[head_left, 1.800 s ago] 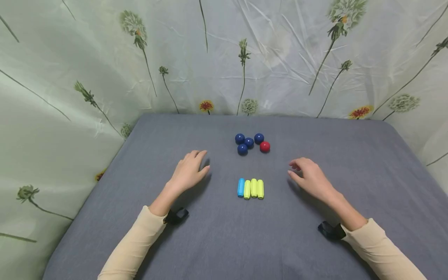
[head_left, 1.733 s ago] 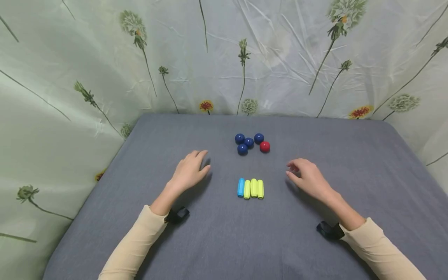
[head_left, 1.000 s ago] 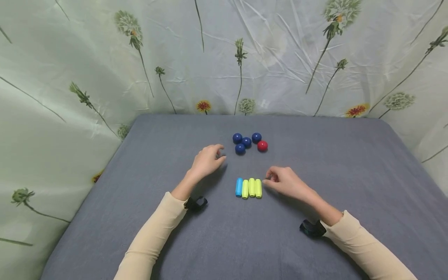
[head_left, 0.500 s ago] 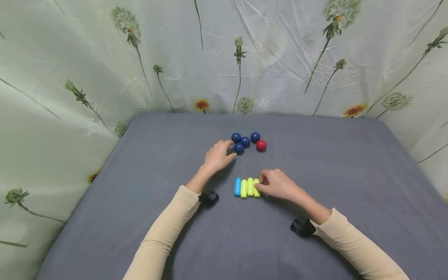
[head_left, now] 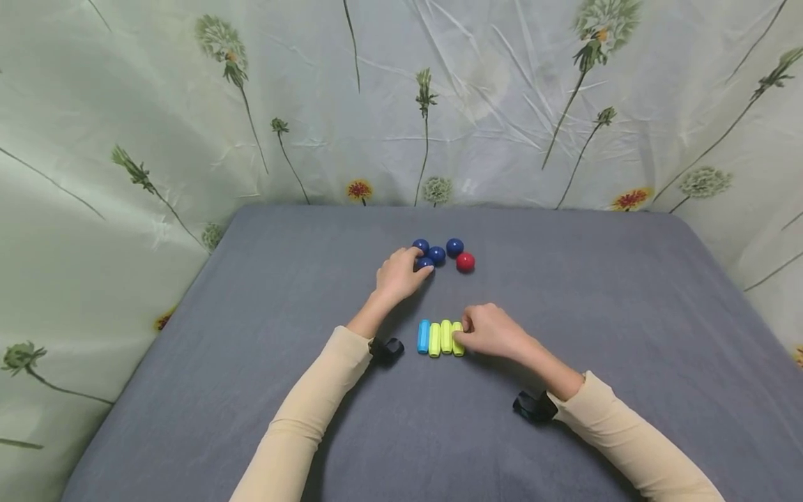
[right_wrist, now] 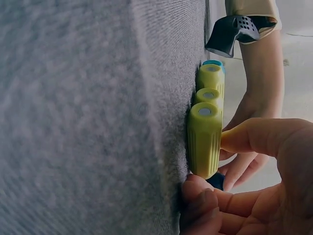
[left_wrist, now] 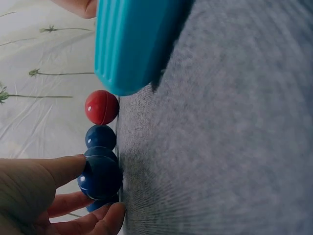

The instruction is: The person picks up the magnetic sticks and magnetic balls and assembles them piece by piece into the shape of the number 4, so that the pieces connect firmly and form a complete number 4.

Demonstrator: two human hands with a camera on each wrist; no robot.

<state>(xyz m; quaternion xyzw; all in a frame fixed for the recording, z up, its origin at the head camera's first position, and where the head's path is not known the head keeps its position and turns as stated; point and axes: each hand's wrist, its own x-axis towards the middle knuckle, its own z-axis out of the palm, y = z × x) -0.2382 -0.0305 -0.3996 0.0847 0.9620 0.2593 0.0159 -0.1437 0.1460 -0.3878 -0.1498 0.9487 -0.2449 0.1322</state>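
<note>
My left hand (head_left: 399,275) is at the nearest dark blue ball (left_wrist: 101,177), its thumb on one side and fingers curled round the other. More blue balls (head_left: 437,256) and one red ball (head_left: 465,262) lie just beyond and to the right. My right hand (head_left: 495,332) pinches the rightmost yellow ridged cylinder (right_wrist: 205,139), thumb on its side and fingertips low at its far end. This cylinder lies on the cloth in a row with two other yellow cylinders (head_left: 435,339) and a light blue one (head_left: 423,337) at the left end.
A grey cloth (head_left: 301,265) covers the table. Behind it and at the left hangs a pale curtain (head_left: 339,125) with a dandelion print. Black camera mounts (head_left: 534,406) sit under both wrists, close to the table.
My left hand has reached right and forward to the blue balls and closed round the nearest one. The right hand has moved left to the yellow row and taken hold of its end piece.
</note>
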